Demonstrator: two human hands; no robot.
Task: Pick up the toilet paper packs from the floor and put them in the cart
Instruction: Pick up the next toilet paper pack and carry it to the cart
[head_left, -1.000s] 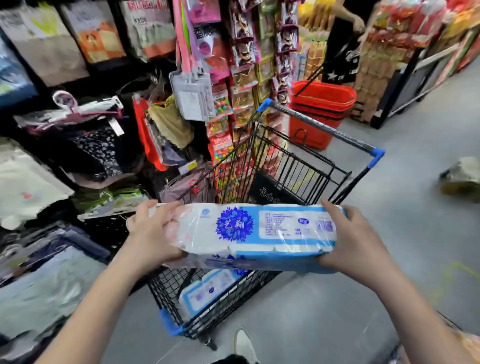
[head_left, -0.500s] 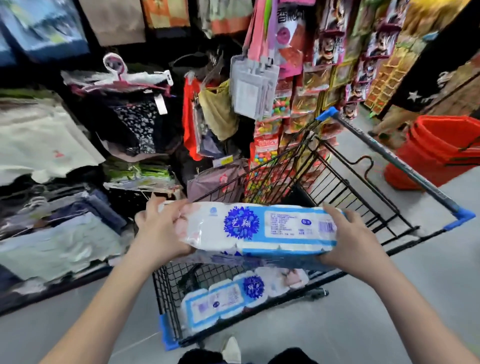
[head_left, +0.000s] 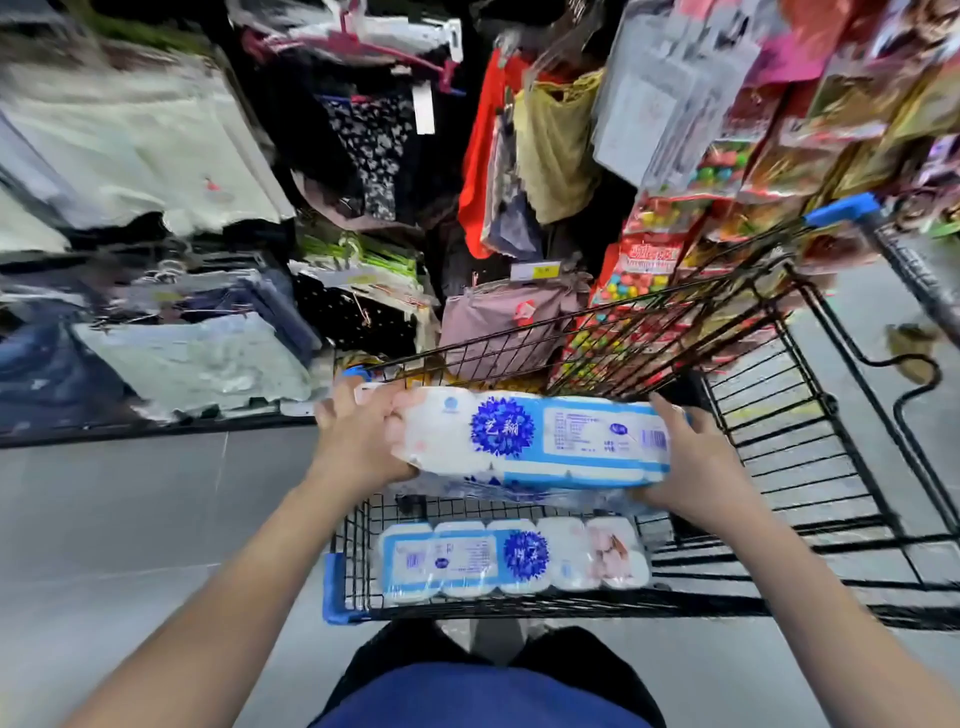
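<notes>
I have a long plastic-wrapped pack of white toilet paper rolls with blue bands and a blue flower-shaped logo (head_left: 545, 441) held between both hands, lying level and crosswise in front of me. My left hand (head_left: 358, 441) grips its left end, fingers curled over the top of the wrapping. My right hand (head_left: 696, 467) clasps the right end, thumb along the upper edge and palm pressed to the side; the rest of its fingers go under the pack, where I cannot see them. Both grips are closed firmly on the pack, and neither hand holds anything else.

The pack hangs in the air above the black wire shopping cart with blue plastic corner guards (head_left: 779, 441), over the end of the basket nearest me, clear of the wire. Directly below it a second toilet paper pack of the same blue-and-white kind (head_left: 514, 558) lies flat on the cart's bottom, running along the near wall – label up, its logo facing me.

The cart stands on a smooth grey floor (head_left: 130, 519). Past its far wall hang bags of coloured sweets in red packaging (head_left: 644, 270), and to the left lie folded pale and dark garments in clear wrappers (head_left: 182, 353) – blurred, so I make out little detail there.
</notes>
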